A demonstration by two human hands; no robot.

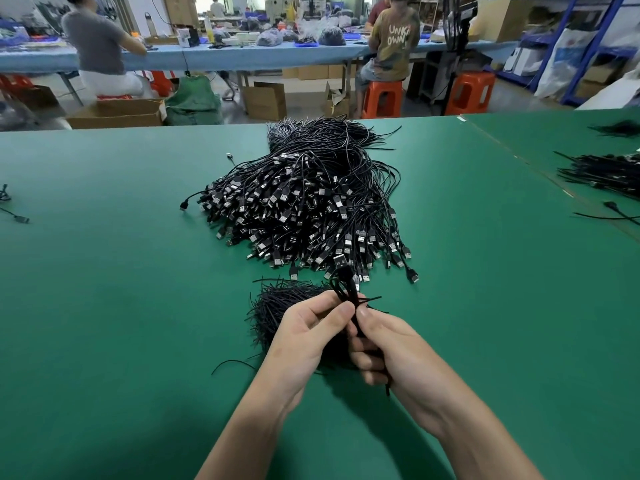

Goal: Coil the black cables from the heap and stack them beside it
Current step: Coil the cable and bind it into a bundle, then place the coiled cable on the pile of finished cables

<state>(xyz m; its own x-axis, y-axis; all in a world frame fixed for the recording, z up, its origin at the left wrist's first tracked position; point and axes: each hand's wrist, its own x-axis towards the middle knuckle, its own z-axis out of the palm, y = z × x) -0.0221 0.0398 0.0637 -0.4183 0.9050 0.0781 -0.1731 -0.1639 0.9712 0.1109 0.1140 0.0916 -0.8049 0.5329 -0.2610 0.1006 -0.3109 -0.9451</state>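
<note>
Working at a wide green surface (104, 271) in a workshop room, facing a long blue-covered table (242, 57) at the back with two people seated at it. Orange stools (382, 97) in front of that table, blue shelving (588, 46) at far right. Open cardboard boxes (117, 112) on the floor, contents hidden; clear bags (331, 36) of dark items on the back table. Gripping one looped black cable (346, 289) with both hands, raised just above the surface: left hand (304, 334) pinching the loops between thumb and fingers, right hand (391, 348) curled round the lower strands. Just beyond, mid-surface, the big heap (311, 202) of black cables, plug ends fanned toward the camera. Directly under the hands, a mound of thin black strands (277, 306). Further cable bundles (602, 171) on the adjoining surface at right.
</note>
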